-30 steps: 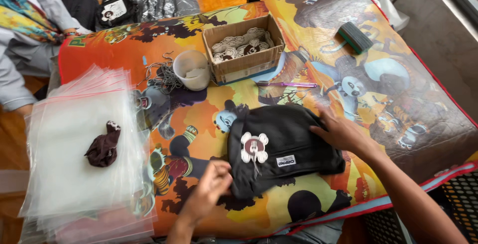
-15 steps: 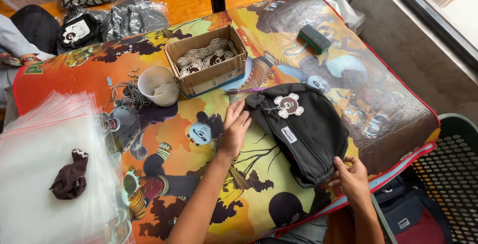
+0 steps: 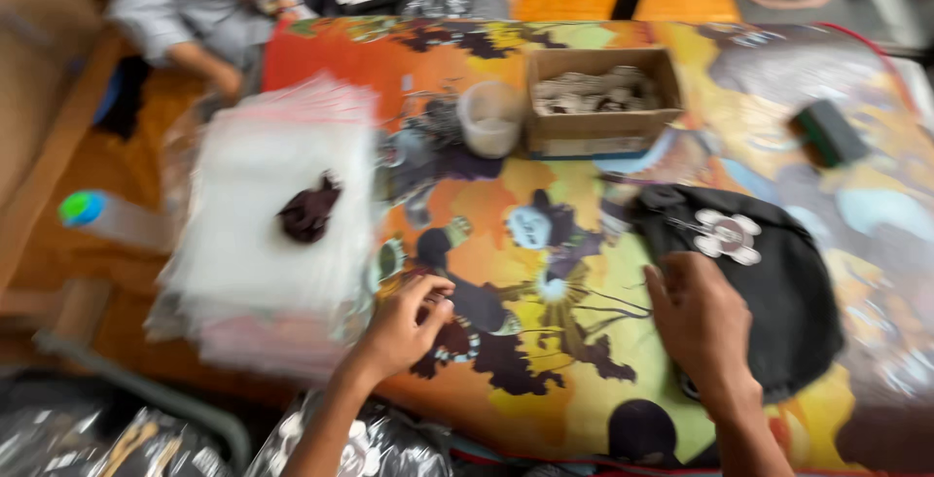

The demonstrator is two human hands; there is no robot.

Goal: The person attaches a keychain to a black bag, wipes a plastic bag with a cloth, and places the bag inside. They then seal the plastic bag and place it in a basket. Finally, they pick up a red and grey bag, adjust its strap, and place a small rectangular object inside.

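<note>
i see my right hand (image 3: 702, 326) lying flat, fingers together, palm down on the near left edge of the black cap (image 3: 754, 287), which rests on the colourful tablecloth (image 3: 545, 341). a white flower-shaped patch (image 3: 725, 235) sits on the cap just beyond that hand. my left hand (image 3: 404, 323) is well to the left of the cap, fingers curled loosely on the cloth beside the stack of clear plastic bags (image 3: 272, 234); i cannot tell if it pinches anything. a dark scrap (image 3: 308, 212) lies on that stack. beyond the cap stand a cardboard box (image 3: 601, 103) and a white cup (image 3: 491, 118).
</note>
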